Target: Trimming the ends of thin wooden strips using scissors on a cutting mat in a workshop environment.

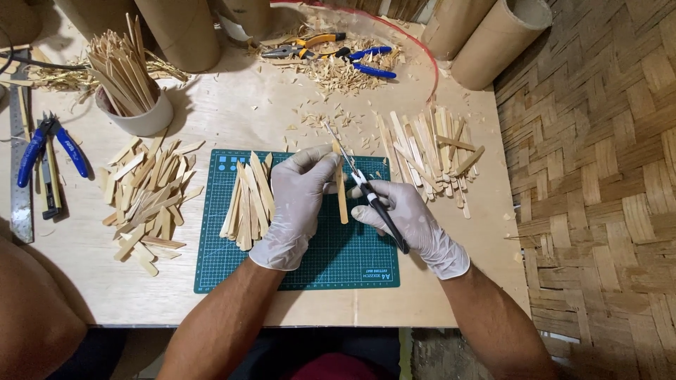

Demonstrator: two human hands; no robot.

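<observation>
Over the green mat (310, 271) at the counter's near middle, the left hand (296, 207) pinches a stick (341, 200) upright while the right hand (408, 218), grip closed on a knife (366, 186), trims its far end, likely needing a steady, controlled cut.

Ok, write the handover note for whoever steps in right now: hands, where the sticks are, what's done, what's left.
Left hand, gloved, pinches one wooden stick upright on the green cutting mat.
Right hand, gloved, holds a craft knife, blade at the stick's upper end.
Done, by the look of it: stick stack on the mat.
Probably left: stick pile right of the mat. Another pile lies left; its state is unclear.
</observation>
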